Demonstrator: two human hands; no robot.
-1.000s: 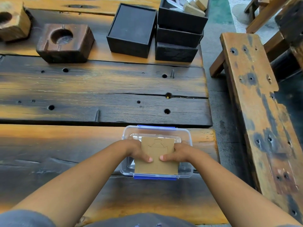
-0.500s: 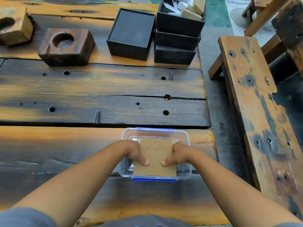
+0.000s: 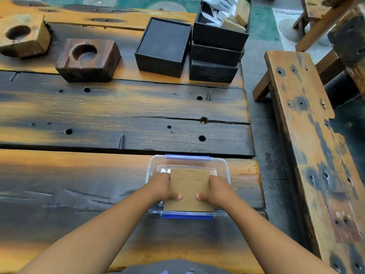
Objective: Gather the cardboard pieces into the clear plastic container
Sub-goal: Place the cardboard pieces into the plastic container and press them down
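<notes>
Both thumbs press on top of a flat brown cardboard piece (image 3: 189,191), the left hand (image 3: 165,187) clamping its left edge and the right hand (image 3: 214,189) its right edge; the other fingers (image 3: 178,196) curl under, out of sight. Faint cut outlines mark the card, but no writing can be read. The piece lies over the mouth of one clear rectangular plastic container (image 3: 223,167) with blue clips at its near and far rims; what lies beneath the card I cannot tell. The container sits near the right end of the scorched orange-and-black plank bench (image 3: 98,175). Farther back stand two chunky wooden blocks with round hollows, a dark one (image 3: 87,60) and a paler one (image 3: 23,35). Beside them are four black square boxes: one alone (image 3: 163,47), and a stack of three (image 3: 216,50) whose top box holds small tan and white packets. A separate weathered wooden seat (image 3: 308,135) runs along the right.
</notes>
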